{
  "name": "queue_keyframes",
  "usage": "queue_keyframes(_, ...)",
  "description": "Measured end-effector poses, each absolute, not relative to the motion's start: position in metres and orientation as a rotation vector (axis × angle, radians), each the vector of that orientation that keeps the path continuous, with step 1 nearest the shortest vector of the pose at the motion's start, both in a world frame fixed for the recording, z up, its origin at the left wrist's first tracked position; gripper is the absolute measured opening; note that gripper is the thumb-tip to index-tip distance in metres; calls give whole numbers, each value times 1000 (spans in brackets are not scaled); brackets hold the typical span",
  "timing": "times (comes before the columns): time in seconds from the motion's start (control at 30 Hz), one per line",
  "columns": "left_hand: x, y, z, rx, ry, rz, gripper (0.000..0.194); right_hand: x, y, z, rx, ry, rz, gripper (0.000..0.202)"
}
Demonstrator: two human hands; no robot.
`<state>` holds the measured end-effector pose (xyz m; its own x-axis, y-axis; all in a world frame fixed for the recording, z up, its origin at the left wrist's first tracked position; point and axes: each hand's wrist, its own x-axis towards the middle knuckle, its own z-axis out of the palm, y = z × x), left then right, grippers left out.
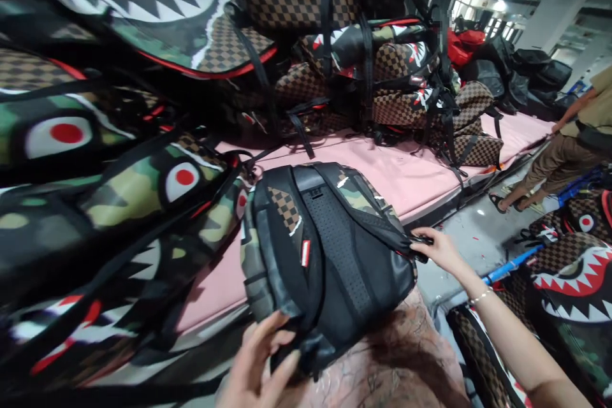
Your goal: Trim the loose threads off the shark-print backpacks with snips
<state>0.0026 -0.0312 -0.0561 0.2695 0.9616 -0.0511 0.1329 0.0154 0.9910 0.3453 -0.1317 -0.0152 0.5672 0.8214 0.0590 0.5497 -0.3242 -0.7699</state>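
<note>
A black backpack [335, 255] with checkered and camouflage panels lies back side up at the edge of a pink-covered table [401, 178], its shoulder straps facing me. My right hand [433, 248] pinches a black strap end at the backpack's right side. At the lower left corner of the backpack is my left hand [268, 357], its fingers curled around the black edge there; part of the fingertips is hard to make out against the dark material.
Camouflage bags [138, 191] with shark faces are heaped on the left. Checkered bags [401, 108] are piled behind. More bags [574, 280] lie at the right, near a blue rail [514, 264]. A person [574, 134] stands by the table's far right.
</note>
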Motion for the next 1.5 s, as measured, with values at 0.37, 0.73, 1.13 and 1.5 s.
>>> queue_keyframes(0.37, 61, -77, -34, 1468, 848, 708, 33, 319, -142, -52, -1634, -1023, 1060, 22)
queue_keyframes(0.73, 91, -78, -14, 1401, 830, 888, 42, 244, -133, -26, -1237, -521, 1135, 34)
queue_keyframes(1.13, 138, -67, -17, 1469, 931, 897, 18, 265, -143, -24, -1404, -718, 1146, 38)
queue_keyframes(1.5, 139, -72, -16, 1048, 922, 832, 25, 320, -139, 41, -1752, -2201, -25, 31)
